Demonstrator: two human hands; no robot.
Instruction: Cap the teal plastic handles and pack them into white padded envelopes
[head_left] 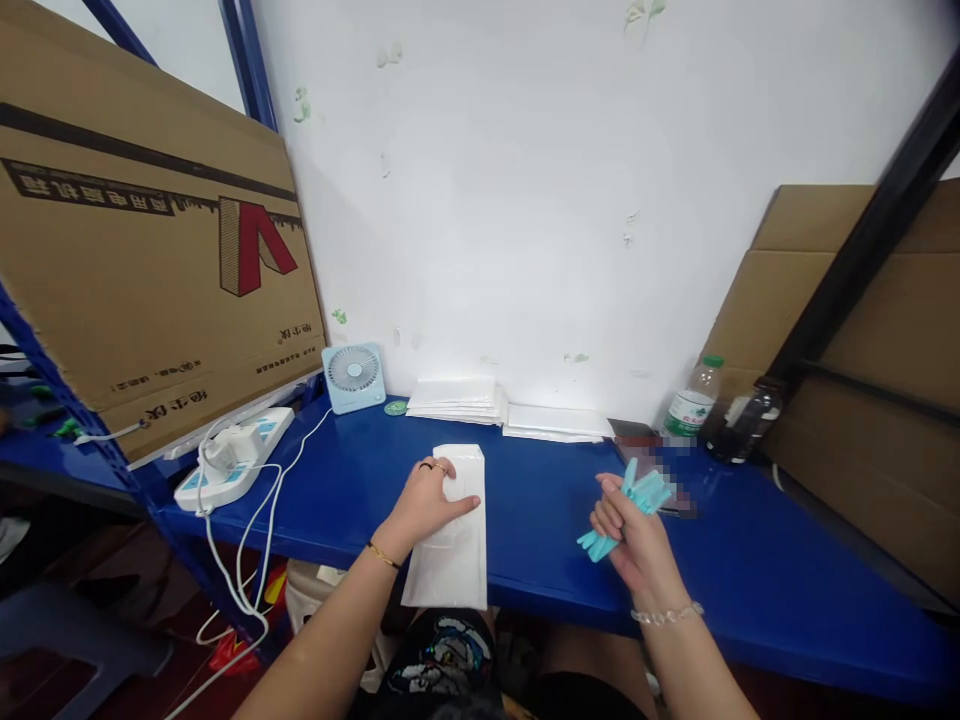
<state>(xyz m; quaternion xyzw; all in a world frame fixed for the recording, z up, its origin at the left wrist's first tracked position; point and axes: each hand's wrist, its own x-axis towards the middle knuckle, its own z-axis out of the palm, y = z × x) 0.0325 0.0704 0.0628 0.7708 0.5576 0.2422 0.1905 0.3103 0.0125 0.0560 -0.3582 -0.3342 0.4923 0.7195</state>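
A white padded envelope (450,578) lies lengthwise at the front of the blue table, its lower end reaching past the edge. My left hand (429,502) presses on its upper part, fingers bent and thumb stretched toward the right side. Something clear and thin shows under the palm, too faint to name. To the right, my right hand (634,535) is closed around a bundle of light blue plastic sticks (646,492), held above the table. Their flat, narrow ends stick out on both sides of the fist; the exact kind is unclear.
Two stacks of white envelopes (456,400) lie along the wall. A blue fan (355,378) and a power strip (247,455) with trailing white cables stand left, beside a large carton (161,230). A green-capped bottle (691,402) and dark jar (744,420) stand right.
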